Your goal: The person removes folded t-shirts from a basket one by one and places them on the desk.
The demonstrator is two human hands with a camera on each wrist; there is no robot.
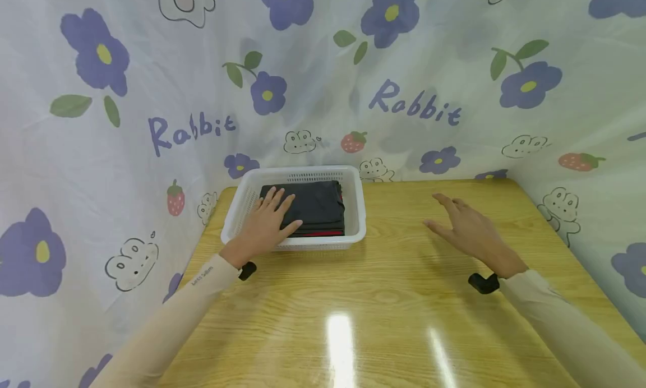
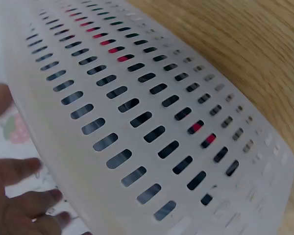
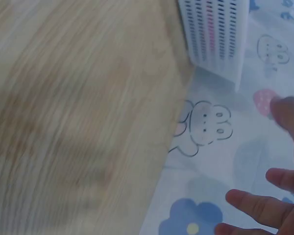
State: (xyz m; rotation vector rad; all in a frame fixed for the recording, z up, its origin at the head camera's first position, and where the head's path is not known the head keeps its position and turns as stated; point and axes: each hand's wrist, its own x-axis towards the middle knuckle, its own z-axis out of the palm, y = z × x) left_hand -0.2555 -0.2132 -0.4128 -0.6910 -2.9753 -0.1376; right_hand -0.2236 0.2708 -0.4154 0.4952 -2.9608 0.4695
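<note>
A white plastic basket (image 1: 357,208) with slotted walls stands at the back left of the table. Inside it lies a stack of folded dark cloth (image 1: 315,203) with a red edge showing low at the front. My left hand (image 1: 264,222) is over the basket's left part, fingers spread and overlapping the dark cloth in the head view. From the left wrist, the basket's slotted wall (image 2: 132,105) fills the view, with dark and red cloth behind the slots. To the right of the basket, my right hand (image 1: 469,228) hovers above the table, fingers extended, holding nothing.
The wooden table (image 1: 393,298) has a glossy grain surface with light reflections near the front. A white curtain (image 1: 313,51) printed with flowers, rabbits and strawberries hangs behind it and along both sides. Each wrist carries a small black device (image 1: 483,283).
</note>
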